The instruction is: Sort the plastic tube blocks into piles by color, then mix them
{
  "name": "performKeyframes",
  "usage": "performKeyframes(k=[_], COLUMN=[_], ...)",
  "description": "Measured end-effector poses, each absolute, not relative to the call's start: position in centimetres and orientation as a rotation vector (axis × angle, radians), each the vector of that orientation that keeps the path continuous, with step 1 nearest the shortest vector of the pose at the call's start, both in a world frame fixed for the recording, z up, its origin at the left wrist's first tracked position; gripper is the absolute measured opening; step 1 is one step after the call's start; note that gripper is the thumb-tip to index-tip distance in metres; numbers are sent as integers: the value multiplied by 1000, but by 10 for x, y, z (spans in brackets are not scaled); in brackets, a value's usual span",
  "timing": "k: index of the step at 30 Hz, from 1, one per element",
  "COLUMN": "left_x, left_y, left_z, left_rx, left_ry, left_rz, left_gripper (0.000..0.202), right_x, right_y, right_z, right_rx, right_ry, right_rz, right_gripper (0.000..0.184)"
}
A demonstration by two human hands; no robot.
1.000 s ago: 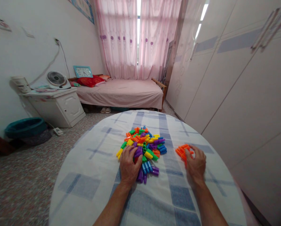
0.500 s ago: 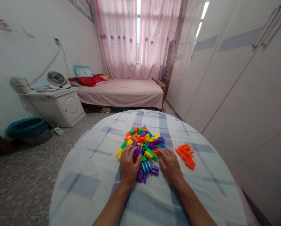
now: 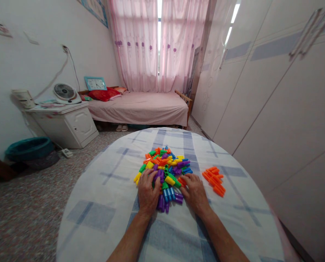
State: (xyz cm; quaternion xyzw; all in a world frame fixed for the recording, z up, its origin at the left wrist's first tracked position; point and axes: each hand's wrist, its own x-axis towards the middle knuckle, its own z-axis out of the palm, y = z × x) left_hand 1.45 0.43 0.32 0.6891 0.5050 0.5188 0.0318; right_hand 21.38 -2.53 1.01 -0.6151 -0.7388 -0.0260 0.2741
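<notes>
A mixed heap of bullet-shaped plastic toy pieces (image 3: 169, 169) in several colours lies mid-table. At its left edge rests my left hand (image 3: 148, 189), fingers spread and curved over the heap, thumb apart, beside purple pieces (image 3: 159, 175). On the right side, my right hand (image 3: 195, 193) has its thumb and fingertips around an orange piece (image 3: 181, 181), partly covered by the fingers. Blue pieces (image 3: 169, 194) sit side by side between the hands, with purple ones close by. A separate group of orange pieces (image 3: 214, 181) lies to the right of my right hand.
A blue-and-white checked cloth (image 3: 105, 214) covers the round table. Beyond it stands a bed (image 3: 143, 105) below pink curtains. A white cabinet (image 3: 80, 125) with a fan (image 3: 65, 91) and a lined bin (image 3: 28, 148) are at left; a tall wardrobe (image 3: 260, 109) lines the right.
My right fingertips have moved slightly left, in against the orange piece at the heap's edge. The purple pieces by my left fingers have shifted a little; the separate orange group looks the same.
</notes>
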Motion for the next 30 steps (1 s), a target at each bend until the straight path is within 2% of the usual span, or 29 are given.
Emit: performKeyframes(k=[7,10,13,17,22,30], left_x=[14,14,14,15,15,14], left_y=[4,4,5,5,4,4], left_z=[1,1,2,2,2,2], left_rx=[2117,2119,2118,2107,2109,2095], left_ry=[1558,1557,1560,1560,1552,1551], left_rz=[1604,1610,1613,1621,1609,1609], left_gripper=[21,20,19,20,20,20], right_x=[224,239,265,306,331,327], right_y=[-29,-29,-30,-36,-40,-39], right_z=[13,17,22,23,10,5], right_rx=[-1626,-1600,-1640,-1903,-2145,-2165], right_ry=[-1954,-1822,-1555,-1089,-917,-921], right_rz=[73,38,-146,-311,-194,-83], right_gripper=[22,21,29,42,45,50])
